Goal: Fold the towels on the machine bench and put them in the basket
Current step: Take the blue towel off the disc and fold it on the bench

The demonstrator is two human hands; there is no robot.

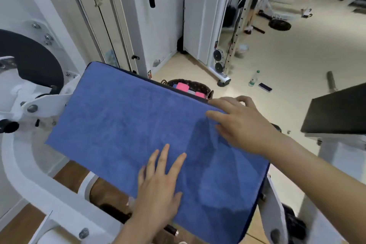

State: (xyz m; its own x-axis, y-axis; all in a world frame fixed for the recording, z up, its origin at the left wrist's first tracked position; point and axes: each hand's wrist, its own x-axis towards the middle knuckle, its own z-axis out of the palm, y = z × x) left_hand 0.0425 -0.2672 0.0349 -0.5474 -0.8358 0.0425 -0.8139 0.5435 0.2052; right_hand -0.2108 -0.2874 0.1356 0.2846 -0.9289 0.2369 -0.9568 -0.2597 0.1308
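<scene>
Head view of a gym machine station. A blue towel [138, 125] lies spread flat over the padded tabletop [255, 218], covering nearly all of it; only a dark edge of the pad shows along the 12 to 3 o'clock side. The left hand [158, 190], at 6 o'clock of the towel, rests palm down with fingers [165, 154] spread and extended, pressing the cloth and gripping nothing. The right hand [241, 125], at 3 o'clock of the towel, lies open on the cloth near its far right corner, fingers loosely curved and pointing toward 9 o'clock; its thumb sits at the towel's edge, and whether it pinches the cloth cannot be told. A shadow falls on the towel between the 2 hands. Beyond the towel's far edge, at 12 o'clock, a dark woven basket [210, 93] stands on the floor, partly hidden by the pad, holding folded towels [182, 86] in pink and grey. White machine frame members [25, 176] surround the pad at 9 o'clock. On the floor at 2 o'clock lie a plastic bottle [254, 79] and a dark phone [265, 87], just beside each other.
</scene>
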